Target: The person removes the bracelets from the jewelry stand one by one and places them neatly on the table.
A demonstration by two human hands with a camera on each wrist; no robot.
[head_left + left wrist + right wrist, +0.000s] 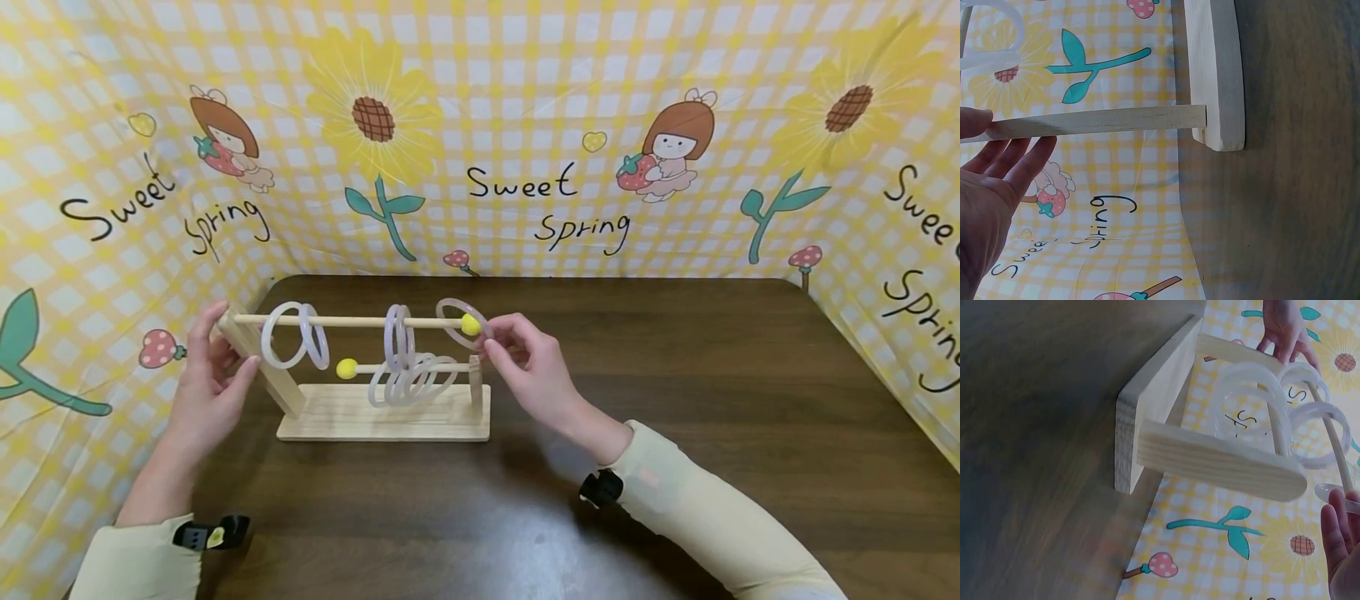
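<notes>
Dark wood desk (pixel 712 400), sunflower cloth (pixel 525 125) behind. Our right hand (pixel 528 367) pinches a clear ring (pixel 462 321) at the top rod's yellow tip; left hand (pixel 210 379), fingers relaxed, touches the rack (pixel 375 412) post.

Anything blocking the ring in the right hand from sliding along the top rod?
Judging from the head view, the yellow ball at the rod's end sits inside the ring pinched by the right hand. Further left, two rings hang.
</notes>
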